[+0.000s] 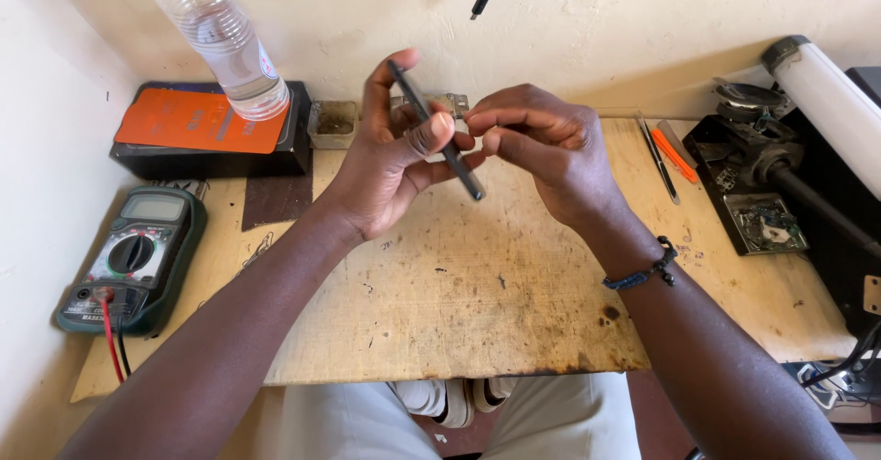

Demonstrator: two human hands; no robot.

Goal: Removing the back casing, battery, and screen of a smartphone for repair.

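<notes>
**Slim dark device held edge-on above a worn wooden board**

Left hand (pixel 390 153) closed around a thin dark phone-like slab (pixel 436 130), thumb pressed on its near face, fingers behind, slab tilted from upper left to lower right and raised clear of the wooden board (pixel 477 304). Right hand (pixel 541 148) curled nearly shut, fingertips (pixel 486 139) pinched together right against the slab's lower edge; impossible to tell whether anything small sits between them. Beaded bracelet (pixel 647 267) on the right wrist.

Containers: clear plastic bottle (pixel 225 43) standing on the orange-topped black box (pixel 206 130) at the back left, seemingly partly filled with clear liquid, cap cut off by the top edge. Small square dish (pixel 332 122) beside the box, holding something brownish, too small to make out. Open dark tray (pixel 762 221) at the right with bits of circuit board inside.

Green multimeter (pixel 138 258) at the far left, red and black leads trailing off downward. Orange-handled tool (pixel 674 153) and a thin dark tool (pixel 659 159) lying side by side near the right rear. White tube (pixel 830 102) running out of view at the right. Small metal part (pixel 451 104) behind the hands, mostly hidden. Two cable ends hanging at the top, cropped.
</notes>
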